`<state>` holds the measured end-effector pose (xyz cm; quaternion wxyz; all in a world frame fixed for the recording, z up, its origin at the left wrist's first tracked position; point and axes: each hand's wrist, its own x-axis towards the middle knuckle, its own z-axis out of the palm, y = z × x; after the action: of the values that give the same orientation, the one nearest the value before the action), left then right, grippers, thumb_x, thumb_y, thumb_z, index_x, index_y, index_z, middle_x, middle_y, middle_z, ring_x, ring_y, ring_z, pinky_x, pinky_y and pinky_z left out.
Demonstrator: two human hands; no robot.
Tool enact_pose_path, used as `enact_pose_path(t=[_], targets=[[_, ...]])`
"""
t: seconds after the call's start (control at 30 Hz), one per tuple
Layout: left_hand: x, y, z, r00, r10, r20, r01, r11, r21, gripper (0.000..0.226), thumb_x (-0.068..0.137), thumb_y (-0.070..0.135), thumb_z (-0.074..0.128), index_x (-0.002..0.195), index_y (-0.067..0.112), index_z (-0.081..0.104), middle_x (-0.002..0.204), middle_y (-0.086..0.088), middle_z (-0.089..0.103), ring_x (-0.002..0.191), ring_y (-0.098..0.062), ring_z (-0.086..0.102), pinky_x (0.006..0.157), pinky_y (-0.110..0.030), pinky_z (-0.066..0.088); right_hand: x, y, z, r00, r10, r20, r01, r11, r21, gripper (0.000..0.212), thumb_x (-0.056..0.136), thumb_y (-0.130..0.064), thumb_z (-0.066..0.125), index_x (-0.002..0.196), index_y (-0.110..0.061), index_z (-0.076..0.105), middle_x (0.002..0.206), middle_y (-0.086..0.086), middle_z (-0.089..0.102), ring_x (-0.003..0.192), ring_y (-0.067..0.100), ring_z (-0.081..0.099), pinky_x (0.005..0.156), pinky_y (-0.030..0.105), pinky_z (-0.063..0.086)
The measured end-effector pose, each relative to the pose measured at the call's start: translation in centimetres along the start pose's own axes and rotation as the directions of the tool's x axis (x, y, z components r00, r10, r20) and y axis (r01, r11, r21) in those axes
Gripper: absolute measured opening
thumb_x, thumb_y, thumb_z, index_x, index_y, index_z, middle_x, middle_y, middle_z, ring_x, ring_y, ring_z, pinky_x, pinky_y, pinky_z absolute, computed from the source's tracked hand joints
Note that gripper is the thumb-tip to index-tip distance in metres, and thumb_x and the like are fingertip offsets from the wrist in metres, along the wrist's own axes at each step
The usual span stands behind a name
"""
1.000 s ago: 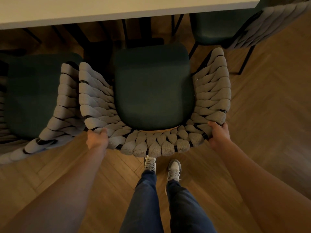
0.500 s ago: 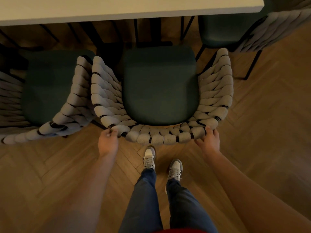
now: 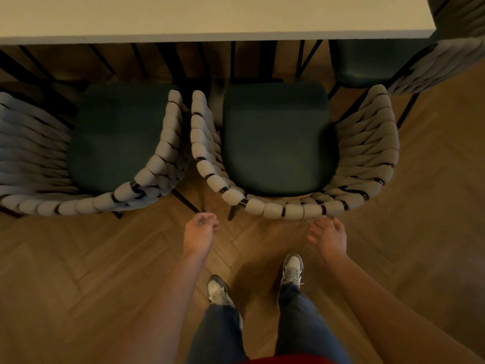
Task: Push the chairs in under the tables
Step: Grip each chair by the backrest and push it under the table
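Nearest, both hands hover above the herringbone wood floor (image 3: 78,271), holding nothing: the left hand (image 3: 200,233) has its fingers loosely curled, and the right hand (image 3: 329,236) has its fingers spread and relaxed just short of the woven chair's (image 3: 278,143) back rail. That green-cushioned chair stands beside a matching chair (image 3: 110,143), their front edges near the white counter (image 3: 210,17) beyond.

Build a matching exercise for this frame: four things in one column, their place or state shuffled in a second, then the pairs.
Things:
1. left hand
2. right hand
3. table
4. shoes

Places or states:
A. white top along the upper edge
B. fingers loosely curled, holding nothing
C. on the wood floor, below the hands
D. fingers spread, just behind the right chair's woven back

Pairs: 1-B, 2-D, 3-A, 4-C
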<state>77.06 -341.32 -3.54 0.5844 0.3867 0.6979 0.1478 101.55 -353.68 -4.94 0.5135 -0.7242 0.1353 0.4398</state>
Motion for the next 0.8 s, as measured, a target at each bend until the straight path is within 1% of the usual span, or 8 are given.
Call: enact_pose_path(t=[0.17,0.4,0.47,0.53,0.63,0.67,0.73,0.8], targets=[[1.6,-1.4,-8.6,1.000,0.007,-0.012,-0.008,1.000,-0.011,0.013,0.099,0.022,0.054,0.095,0.021,0.066,0.098,-0.003,0.070,0.095,-0.018,0.067,0.092,-0.044,0.053,-4.7,5.0,7.6,1.000,-0.007,-0.016,0.006,0.998,-0.069,0.044,0.104,-0.024,0.047,0.147,-0.015,0.040,0.120,0.007,0.062,0.109,0.023,0.063,0.096,0.043,0.053],[4.7,-2.8,-22.9,0.988,-0.073,-0.138,0.062,0.995,-0.083,0.010,0.100,0.021,0.053,0.095,0.022,0.062,0.101,-0.008,0.069,0.099,-0.023,0.066,0.095,-0.046,0.051,-12.0,10.2,20.0,0.991,0.025,0.128,-0.006,0.990,-0.144,0.039,0.103,-0.019,0.049,0.142,-0.015,0.047,0.127,0.006,0.060,0.113,0.022,0.061,0.102,0.044,0.050],[6.2,-3.1,-26.5,0.979,-0.099,-0.176,0.081,0.991,-0.107,0.008,0.099,0.023,0.054,0.099,0.019,0.061,0.102,-0.009,0.068,0.098,-0.023,0.065,0.095,-0.046,0.051,-13.3,10.8,23.5,0.987,0.028,0.160,-0.002,0.988,-0.157,0.040,0.103,-0.018,0.050,0.142,-0.015,0.046,0.130,0.007,0.060,0.115,0.023,0.061,0.102,0.044,0.050],[8.0,-3.2,-29.7,0.966,-0.127,-0.224,0.101,0.987,-0.126,0.015,0.099,0.027,0.055,0.106,0.014,0.058,0.100,-0.010,0.067,0.096,-0.025,0.064,0.093,-0.047,0.052,-14.0,11.4,26.9,0.977,0.043,0.207,-0.007,0.985,-0.171,0.042,0.102,-0.018,0.051,0.144,-0.016,0.044,0.131,0.007,0.059,0.116,0.023,0.060,0.101,0.043,0.051],[11.0,-3.1,-34.0,0.940,-0.178,-0.293,0.142,0.980,-0.140,0.014,0.099,0.030,0.055,0.101,0.017,0.052,0.094,-0.009,0.062,0.090,-0.026,0.060,0.090,-0.046,0.051,-14.5,12.3,31.9,0.966,0.045,0.253,0.002,0.983,-0.183,0.045,0.102,-0.020,0.052,0.146,-0.020,0.041,0.128,0.003,0.058,0.116,0.020,0.058,0.098,0.038,0.051],[12.2,-3.3,-35.4,0.925,-0.198,-0.323,0.157,0.976,-0.148,0.016,0.099,0.032,0.055,0.103,0.017,0.052,0.090,-0.009,0.060,0.086,-0.025,0.059,0.087,-0.045,0.051,-14.6,12.6,33.5,0.967,0.044,0.249,0.000,0.985,-0.174,0.046,0.102,-0.021,0.053,0.146,-0.020,0.040,0.130,0.003,0.057,0.117,0.020,0.058,0.098,0.038,0.051],[14.3,-3.3,-38.1,0.902,-0.238,-0.361,0.194,0.969,-0.152,0.032,0.097,0.038,0.056,0.117,0.013,0.050,0.089,-0.009,0.059,0.081,-0.025,0.058,0.081,-0.044,0.053,-14.6,13.4,36.6,0.973,0.052,0.226,-0.017,0.988,-0.153,0.051,0.101,-0.023,0.055,0.149,-0.021,0.037,0.137,0.005,0.054,0.122,0.022,0.055,0.103,0.042,0.049],[16.3,-3.4,-40.8,0.882,-0.269,-0.386,0.232,0.963,-0.140,0.050,0.094,0.044,0.058,0.132,0.014,0.045,0.106,-0.012,0.061,0.091,-0.029,0.062,0.079,-0.046,0.056,-14.4,13.9,39.5,0.976,0.063,0.209,-0.037,0.991,-0.125,0.058,0.100,-0.025,0.057,0.153,-0.022,0.032,0.144,0.006,0.048,0.130,0.026,0.050,0.108,0.046,0.045]])
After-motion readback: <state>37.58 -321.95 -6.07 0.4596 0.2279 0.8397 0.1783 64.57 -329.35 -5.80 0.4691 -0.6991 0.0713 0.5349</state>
